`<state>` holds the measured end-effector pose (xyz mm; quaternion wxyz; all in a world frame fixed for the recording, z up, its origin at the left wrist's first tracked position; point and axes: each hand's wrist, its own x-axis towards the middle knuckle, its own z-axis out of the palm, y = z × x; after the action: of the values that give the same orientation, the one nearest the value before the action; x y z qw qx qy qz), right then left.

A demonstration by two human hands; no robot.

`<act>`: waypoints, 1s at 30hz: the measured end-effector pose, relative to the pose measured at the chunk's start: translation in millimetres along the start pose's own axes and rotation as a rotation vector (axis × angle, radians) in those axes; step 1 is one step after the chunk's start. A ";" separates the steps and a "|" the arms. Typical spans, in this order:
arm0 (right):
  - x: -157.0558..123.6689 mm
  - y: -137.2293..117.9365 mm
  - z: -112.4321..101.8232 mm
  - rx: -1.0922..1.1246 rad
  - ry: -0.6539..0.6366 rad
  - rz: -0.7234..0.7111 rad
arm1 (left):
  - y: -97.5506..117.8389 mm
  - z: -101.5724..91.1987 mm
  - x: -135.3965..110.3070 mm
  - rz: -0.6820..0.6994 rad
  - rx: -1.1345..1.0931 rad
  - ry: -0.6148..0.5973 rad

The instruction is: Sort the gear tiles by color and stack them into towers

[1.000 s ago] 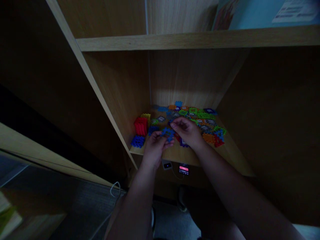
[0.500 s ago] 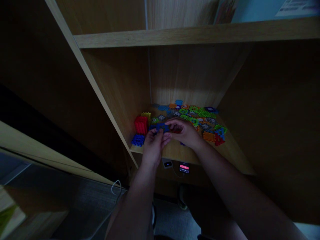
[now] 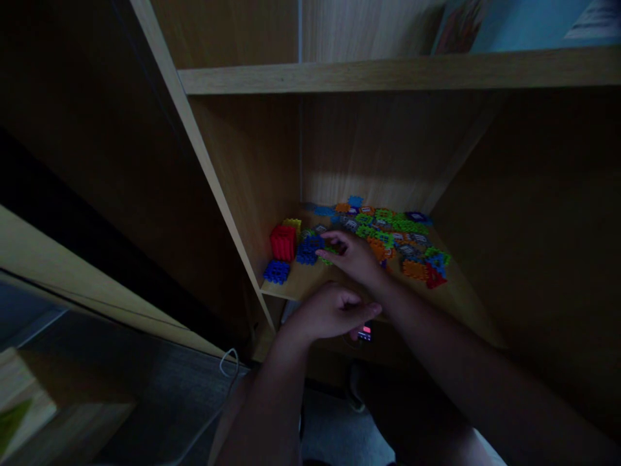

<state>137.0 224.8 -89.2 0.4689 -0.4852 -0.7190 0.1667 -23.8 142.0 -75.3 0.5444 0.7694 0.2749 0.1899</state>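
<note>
Right hand (image 3: 352, 255) fingers apart, tips at green plastic piece (image 3: 330, 254), just beside blue interlocking block stack (image 3: 307, 250) on wooden shelf (image 3: 291, 285). Loose colored pieces (image 3: 400, 228) spread to the right. Left hand (image 3: 330, 314) curled at shelf front edge, cannot tell if holding anything. Red block cube (image 3: 283, 243) left of stack.

1. Blue interlocked plastic pieces (image 3: 306, 250): out of both hands, now on the shelf (image 3: 295, 282) beside the red block (image 3: 283, 243).
2. Left hand (image 3: 330, 314): drawn back to the shelf's front edge.
3. Right hand (image 3: 352, 255): shifted left, above a green piece (image 3: 328, 256).
</note>
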 end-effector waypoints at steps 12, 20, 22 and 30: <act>2.6 -5.1 6.5 -0.080 -0.096 -0.080 | -0.4 -1.8 -0.1 0.077 0.000 -0.030; 4.0 3.0 10.4 -0.150 -0.122 -0.115 | -2.8 -1.3 1.0 0.068 -0.028 -0.054; 4.0 4.8 11.2 -0.154 -0.140 -0.130 | -3.2 -1.0 1.4 0.064 -0.031 -0.064; 3.4 6.6 12.5 -0.197 -0.164 -0.125 | -3.7 -1.4 2.5 0.096 0.011 -0.065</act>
<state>129.8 233.5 -98.3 0.3682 -0.4678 -0.7966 0.1048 -23.4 145.6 -78.4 0.5390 0.7905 0.2209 0.1891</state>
